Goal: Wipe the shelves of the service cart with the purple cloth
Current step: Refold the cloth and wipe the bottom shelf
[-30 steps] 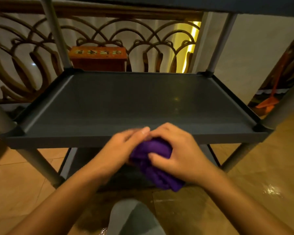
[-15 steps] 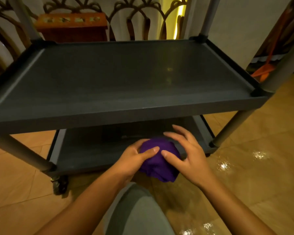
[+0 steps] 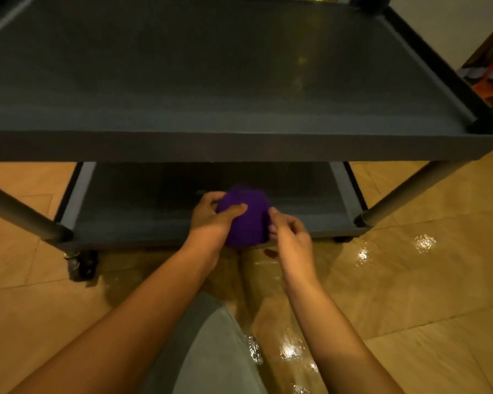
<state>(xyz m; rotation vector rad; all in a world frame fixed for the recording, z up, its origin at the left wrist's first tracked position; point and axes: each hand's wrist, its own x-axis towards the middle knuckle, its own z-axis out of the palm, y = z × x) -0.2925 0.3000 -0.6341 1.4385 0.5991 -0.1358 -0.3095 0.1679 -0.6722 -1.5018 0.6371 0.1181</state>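
Note:
The purple cloth (image 3: 246, 217) is bunched into a ball at the front edge of the cart's bottom shelf (image 3: 143, 206). My left hand (image 3: 211, 220) wraps around its left side, thumb across the top. My right hand (image 3: 289, 237) pinches the cloth's right edge with its fingertips. The dark grey middle shelf (image 3: 211, 81) fills the upper half of the view and is bare. Its front rim hides the back of the bottom shelf.
Grey cart legs (image 3: 20, 214) slant down at both front corners, with a caster wheel (image 3: 82, 265) at the lower left. Glossy tan floor tiles (image 3: 410, 280) surround the cart. My grey-clad knee (image 3: 211, 351) is in the foreground. An orange object (image 3: 487, 89) sits at the far right.
Both hands have carried the cloth down from the middle shelf's front rim to the bottom shelf. My view has tilted downward and the cart now looks closer.

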